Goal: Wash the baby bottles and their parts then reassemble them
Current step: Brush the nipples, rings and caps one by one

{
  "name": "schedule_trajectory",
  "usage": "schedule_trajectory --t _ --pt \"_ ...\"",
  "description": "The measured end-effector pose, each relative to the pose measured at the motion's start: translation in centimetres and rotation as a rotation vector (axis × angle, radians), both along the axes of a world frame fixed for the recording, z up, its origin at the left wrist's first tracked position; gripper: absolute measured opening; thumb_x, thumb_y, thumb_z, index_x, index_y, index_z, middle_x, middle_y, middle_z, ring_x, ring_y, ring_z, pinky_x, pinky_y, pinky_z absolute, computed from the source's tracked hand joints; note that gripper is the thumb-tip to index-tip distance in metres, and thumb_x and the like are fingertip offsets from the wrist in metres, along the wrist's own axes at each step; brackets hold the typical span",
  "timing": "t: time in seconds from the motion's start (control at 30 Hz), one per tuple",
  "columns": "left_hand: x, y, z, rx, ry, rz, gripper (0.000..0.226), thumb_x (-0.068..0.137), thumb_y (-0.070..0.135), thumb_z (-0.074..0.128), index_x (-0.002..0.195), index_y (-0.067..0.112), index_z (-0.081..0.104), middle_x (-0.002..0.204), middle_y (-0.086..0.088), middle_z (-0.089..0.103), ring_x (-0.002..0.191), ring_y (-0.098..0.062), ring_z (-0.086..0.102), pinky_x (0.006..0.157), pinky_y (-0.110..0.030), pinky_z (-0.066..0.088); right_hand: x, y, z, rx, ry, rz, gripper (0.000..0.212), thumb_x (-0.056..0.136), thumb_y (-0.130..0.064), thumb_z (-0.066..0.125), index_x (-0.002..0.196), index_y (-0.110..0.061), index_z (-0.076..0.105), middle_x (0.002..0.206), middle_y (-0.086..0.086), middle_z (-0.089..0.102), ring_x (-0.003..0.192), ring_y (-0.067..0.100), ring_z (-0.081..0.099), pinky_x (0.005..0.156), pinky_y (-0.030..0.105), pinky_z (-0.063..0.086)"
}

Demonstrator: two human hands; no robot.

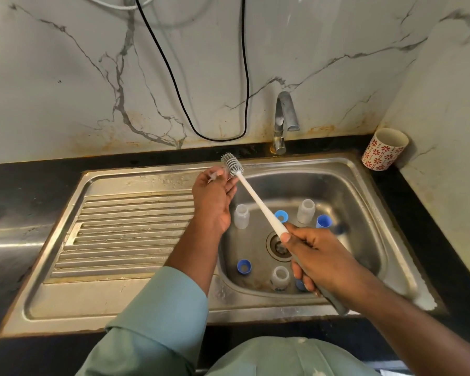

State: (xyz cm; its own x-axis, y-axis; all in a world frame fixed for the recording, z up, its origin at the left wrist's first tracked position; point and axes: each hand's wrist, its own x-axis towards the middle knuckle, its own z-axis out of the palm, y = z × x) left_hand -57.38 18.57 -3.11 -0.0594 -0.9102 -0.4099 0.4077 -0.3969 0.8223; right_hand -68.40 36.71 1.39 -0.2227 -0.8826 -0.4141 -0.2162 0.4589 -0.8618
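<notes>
My right hand (pixel 314 253) grips the grey handle of a long white bottle brush (pixel 258 202), whose grey bristle head (pixel 231 166) points up and to the left, over the sink's back rim. My left hand (pixel 215 198) is raised beside the brush head and pinches a small clear part (pixel 214 177), blurred and hard to make out. Three clear baby bottles stand upright in the sink basin (pixel 345 191): one at the left (pixel 241 216), one at the back (pixel 306 211), one at the front (pixel 279 278). Blue rings (pixel 244 266) (pixel 324 221) (pixel 280 216) lie among them.
A drain (pixel 278 246) sits in the basin's middle. The tap (pixel 282 123) stands behind the basin with no water running. The ribbed drainboard (pixel 125 234) lies to the left. A patterned cup (pixel 384 149) stands in the back right corner. A black cable (pixel 217 137) hangs on the wall.
</notes>
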Motion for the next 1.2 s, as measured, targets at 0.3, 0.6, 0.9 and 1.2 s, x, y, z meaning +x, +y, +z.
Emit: schedule_trajectory --t 0.3,0.6,0.9,1.2 --pt "0.1 -0.7 1.0 0.231 0.355 0.107 0.02 0.101 0.013 0.041 0.098 0.003 0.058 0.086 -0.015 0.064 0.075 -0.023 0.065 0.084 -0.033 0.054 0.7 -0.1 -1.1 -0.025 0.043 0.06 0.02 0.101 -0.036 0.046 0.117 -0.043 0.057 0.058 0.0 0.05 0.041 0.006 0.041 0.04 0.022 0.038" --pt "-0.1 -2.0 2.1 0.241 0.429 0.252 0.014 0.101 0.011 0.052 0.107 0.006 0.063 0.103 -0.014 0.065 0.087 -0.021 0.066 0.08 -0.029 0.059 0.5 0.2 -2.1 -0.079 0.333 0.166 0.012 0.101 -0.036 0.046 0.103 -0.036 0.058 0.058 -0.008 0.047 0.044 -0.001 0.047 0.045 0.015 0.037" --pt "0.1 -3.0 1.5 0.204 0.426 0.182 0.017 0.104 0.019 0.042 0.11 0.02 0.059 0.077 -0.007 0.056 0.067 -0.017 0.056 0.065 -0.027 0.053 -0.9 0.7 -1.6 -0.048 0.478 0.254 0.029 0.101 -0.041 0.042 0.126 -0.037 0.055 0.068 -0.005 0.056 0.059 0.008 0.056 0.059 0.022 0.049" --pt "-1.0 -1.4 2.3 0.241 0.436 0.184 0.028 0.107 0.012 0.031 0.097 0.003 0.056 0.092 -0.019 0.062 0.08 -0.027 0.064 0.102 -0.043 0.05 -1.7 0.5 -1.8 -0.099 0.444 0.202 0.032 0.101 -0.036 0.043 0.131 -0.032 0.054 0.07 -0.001 0.059 0.052 0.003 0.053 0.05 0.017 0.044"
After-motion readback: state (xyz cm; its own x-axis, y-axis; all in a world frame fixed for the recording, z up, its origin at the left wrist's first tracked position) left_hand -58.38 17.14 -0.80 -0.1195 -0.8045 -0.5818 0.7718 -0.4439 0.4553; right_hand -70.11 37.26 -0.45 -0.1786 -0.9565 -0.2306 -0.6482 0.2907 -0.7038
